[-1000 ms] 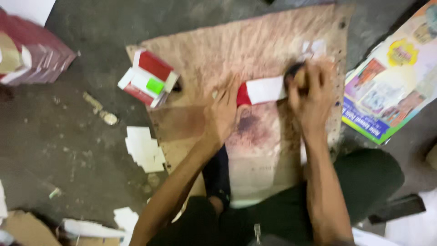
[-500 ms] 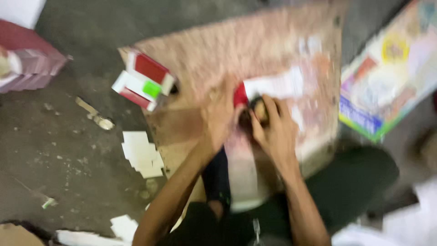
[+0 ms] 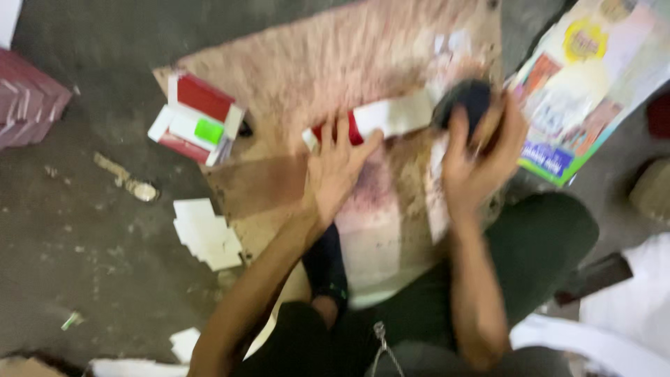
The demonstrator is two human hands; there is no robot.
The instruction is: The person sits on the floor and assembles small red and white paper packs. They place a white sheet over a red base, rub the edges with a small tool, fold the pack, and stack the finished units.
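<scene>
**Hands at the red-and-white carton on the board**

The left hand [image 3: 335, 171] lay open, fingers pressing a flat red-and-white carton [image 3: 380, 119] onto the stained board [image 3: 314, 63]. The right hand [image 3: 478, 157] gripped a dark round tool [image 3: 464, 101] at the carton's white end. Finished-looking boxes [image 3: 195, 119] sat nearby; this carton seemed unfinished.

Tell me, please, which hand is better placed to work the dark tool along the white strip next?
Probably the right hand: it grips the dark tool at the white strip's end, while the left hand lies flat, pinning its red end.
</scene>
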